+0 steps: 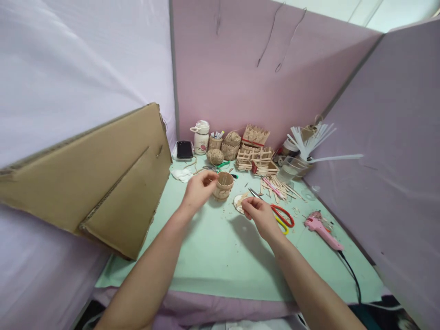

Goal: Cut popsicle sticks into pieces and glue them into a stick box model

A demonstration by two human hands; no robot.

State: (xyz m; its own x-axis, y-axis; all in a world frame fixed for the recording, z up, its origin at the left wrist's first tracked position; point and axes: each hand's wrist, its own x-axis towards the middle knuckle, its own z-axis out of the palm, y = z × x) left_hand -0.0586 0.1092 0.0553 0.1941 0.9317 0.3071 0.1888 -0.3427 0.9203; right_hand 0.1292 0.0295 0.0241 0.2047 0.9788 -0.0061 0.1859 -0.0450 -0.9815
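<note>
My left hand (202,185) is closed at the left rim of a small round pot (225,188) made of short wooden pieces. Its fingertips pinch that side of the pot, though the exact contact is partly hidden. Thumb and fingers of my right hand (257,213) are pressed together over the table; whatever they hold is too small to make out. Just left of those fingertips lies a white disc (237,204) with bits of tan wood on it. Scissors (282,215) with red and yellow handles lie beside and partly behind my right hand.
A pink glue gun (323,231) with a black cord lies at the right. Loose wooden sticks (278,189), small wooden crates (264,167), a twine ball (215,156) and a white bottle (201,137) stand farther back. A cardboard panel (120,183) leans at the left.
</note>
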